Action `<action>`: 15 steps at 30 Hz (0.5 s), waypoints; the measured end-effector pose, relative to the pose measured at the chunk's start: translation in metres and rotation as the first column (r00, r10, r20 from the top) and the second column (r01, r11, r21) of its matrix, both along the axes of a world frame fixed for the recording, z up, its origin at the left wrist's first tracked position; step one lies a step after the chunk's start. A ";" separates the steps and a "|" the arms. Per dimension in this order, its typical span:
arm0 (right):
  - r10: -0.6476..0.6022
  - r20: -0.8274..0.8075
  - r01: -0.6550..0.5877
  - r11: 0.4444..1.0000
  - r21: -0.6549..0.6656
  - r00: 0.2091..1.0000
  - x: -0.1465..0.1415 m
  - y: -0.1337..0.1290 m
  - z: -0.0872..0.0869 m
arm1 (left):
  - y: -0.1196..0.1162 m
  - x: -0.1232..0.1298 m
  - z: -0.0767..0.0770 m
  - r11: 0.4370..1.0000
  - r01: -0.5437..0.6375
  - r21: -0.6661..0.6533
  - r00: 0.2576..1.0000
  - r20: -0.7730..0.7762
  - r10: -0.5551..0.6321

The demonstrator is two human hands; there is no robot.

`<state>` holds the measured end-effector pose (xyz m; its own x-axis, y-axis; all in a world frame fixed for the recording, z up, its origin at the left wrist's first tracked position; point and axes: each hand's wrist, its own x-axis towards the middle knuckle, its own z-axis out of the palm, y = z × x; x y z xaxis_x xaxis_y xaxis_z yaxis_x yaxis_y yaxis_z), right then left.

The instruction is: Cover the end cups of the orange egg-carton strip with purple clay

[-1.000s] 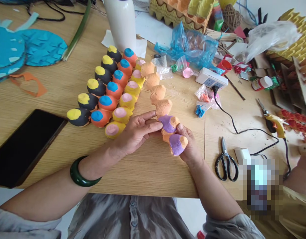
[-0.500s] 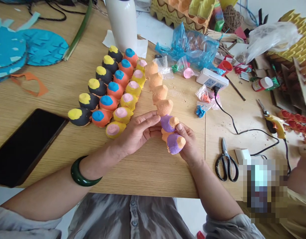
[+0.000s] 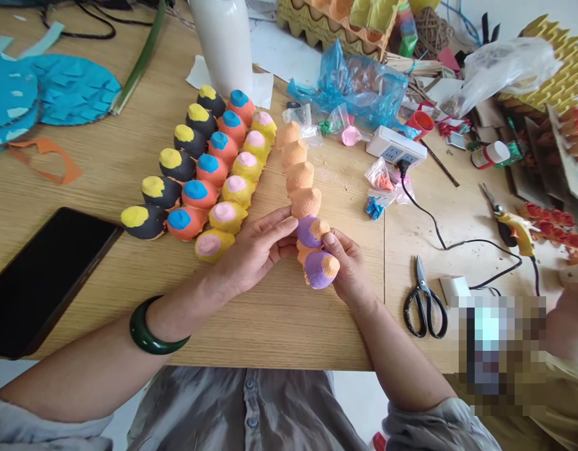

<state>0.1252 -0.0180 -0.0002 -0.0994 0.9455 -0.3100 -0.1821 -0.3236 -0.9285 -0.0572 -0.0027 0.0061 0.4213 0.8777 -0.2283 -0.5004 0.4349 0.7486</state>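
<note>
Both hands hold a strip of orange egg-carton cups (image 3: pixel 300 178) above the table's front half. Purple clay (image 3: pixel 317 270) wraps the two cups nearest me, leaving their orange tips bare. My left hand (image 3: pixel 258 247) grips the strip's left side by the second cup, fingers partly behind it. On the right side, my right hand (image 3: pixel 346 260) has its thumb against the second cup's tip. Left of the strip lie finished-looking rows: black cups with yellow tops (image 3: pixel 178 166), orange cups with blue tops (image 3: pixel 208 168) and yellow cups with pink tops (image 3: pixel 236 191).
A black phone (image 3: pixel 49 275) lies at left, a white vase (image 3: pixel 225 50) behind. To the right are scissors (image 3: pixel 425 300), a power strip (image 3: pixel 396 147), small clay bags (image 3: pixel 380 181) and a yellow glue gun (image 3: pixel 517 228). Another person's arm (image 3: pixel 571 319) is at far right.
The strip and both hands have shifted slightly left in view, with the whole scene moving a little the same way. Both hands keep their hold.
</note>
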 end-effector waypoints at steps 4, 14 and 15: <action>0.002 0.031 -0.003 1.000 0.029 1.000 0.000 0.000 0.001 | -0.003 0.001 0.004 0.998 0.050 0.037 0.996 -0.076 -0.047; -0.210 -0.068 0.217 0.968 0.128 0.975 0.015 0.011 0.000 | 0.007 -0.002 0.010 0.979 -0.113 -0.168 0.984 -0.158 0.087; -0.214 -0.089 0.225 0.965 0.134 0.973 0.015 0.011 0.000 | 0.007 -0.002 0.009 0.979 -0.098 -0.181 0.985 -0.159 0.069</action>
